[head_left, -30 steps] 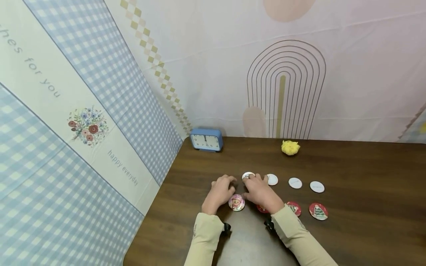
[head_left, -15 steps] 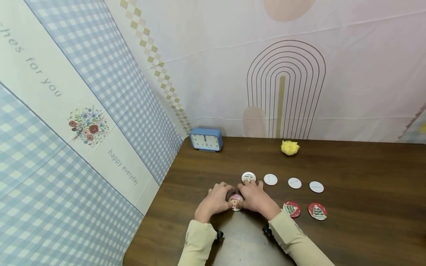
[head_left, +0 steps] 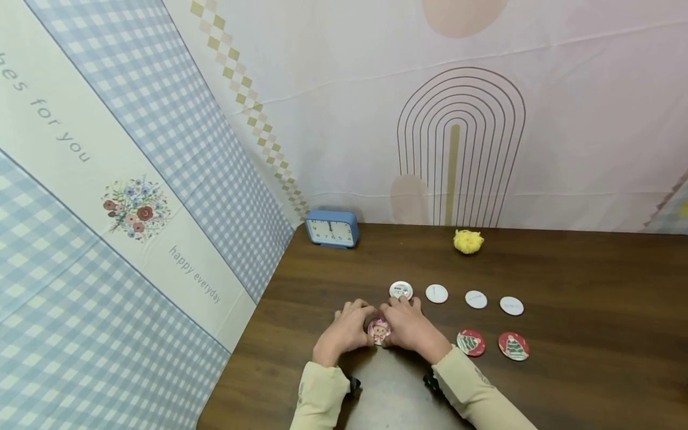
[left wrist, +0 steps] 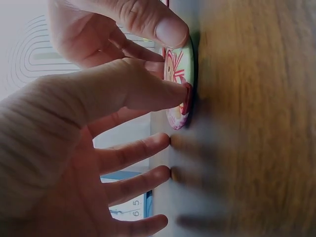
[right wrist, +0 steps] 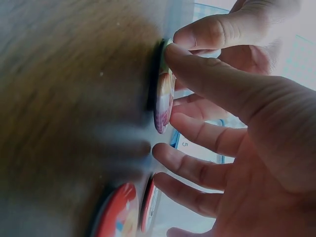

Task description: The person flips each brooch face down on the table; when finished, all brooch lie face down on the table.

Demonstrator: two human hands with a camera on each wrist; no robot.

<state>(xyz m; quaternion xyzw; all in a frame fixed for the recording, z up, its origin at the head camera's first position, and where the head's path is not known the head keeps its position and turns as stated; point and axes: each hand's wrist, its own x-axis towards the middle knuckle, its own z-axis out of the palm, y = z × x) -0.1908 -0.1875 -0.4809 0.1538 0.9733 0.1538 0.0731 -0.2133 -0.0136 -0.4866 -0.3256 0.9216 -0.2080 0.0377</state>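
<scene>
A round button badge (head_left: 379, 331) with a pink cartoon figure lies face up on the dark wooden table, between both hands. My left hand (head_left: 346, 327) grips it from the left; its thumb (left wrist: 168, 94) lies against the badge rim while the other fingertips reach down near the table. From the right, my right hand (head_left: 411, 325) pinches the same badge, with the thumb (right wrist: 185, 57) at the near edge and the index finger (right wrist: 197, 129) at the far one. Just beyond the right fingers is a white-backed badge (head_left: 401, 290) showing its pin side.
More white discs (head_left: 437, 293) continue that row to the right. Red tree badges (head_left: 470, 343) lie nearer, right of the hands; another red badge (right wrist: 118, 212) shows in the right wrist view. A blue clock (head_left: 332, 229) and yellow fluffy ball (head_left: 468, 241) stand at the back.
Both hands have come down and together onto the pink badge from either side. The right hand has moved left and nearer, off the white-backed badge, which now shows more fully.
</scene>
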